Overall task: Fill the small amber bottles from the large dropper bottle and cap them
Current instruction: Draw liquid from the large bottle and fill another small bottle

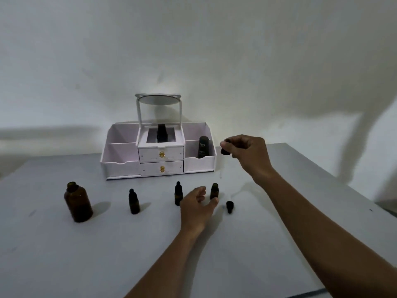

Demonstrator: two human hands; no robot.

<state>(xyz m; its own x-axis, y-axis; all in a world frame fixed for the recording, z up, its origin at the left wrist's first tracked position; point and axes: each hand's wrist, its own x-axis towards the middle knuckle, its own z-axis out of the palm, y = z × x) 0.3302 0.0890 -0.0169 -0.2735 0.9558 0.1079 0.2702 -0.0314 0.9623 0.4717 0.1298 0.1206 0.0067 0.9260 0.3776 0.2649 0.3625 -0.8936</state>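
Observation:
The large amber bottle [78,203] stands uncapped at the left of the grey table [64,254]. Two small amber bottles [134,202] [177,193] stand capped to its right. A third small bottle [214,191] stands with its mouth bare. My left hand [196,208] is beside it with fingers spread, the thumb at the bottle's base and not clearly gripping. My right hand [247,155] is raised above and to the right, pinching a black dropper cap [225,151]. A small black cap [229,206] lies on the table right of the third bottle.
A white cosmetic organiser [120,166] with two drawers and a tilting mirror stands at the back, against the wall. It holds a dark tube [203,147] in its right compartment and a dark bottle [161,132] in the middle one. The table's right edge runs diagonally near my right forearm.

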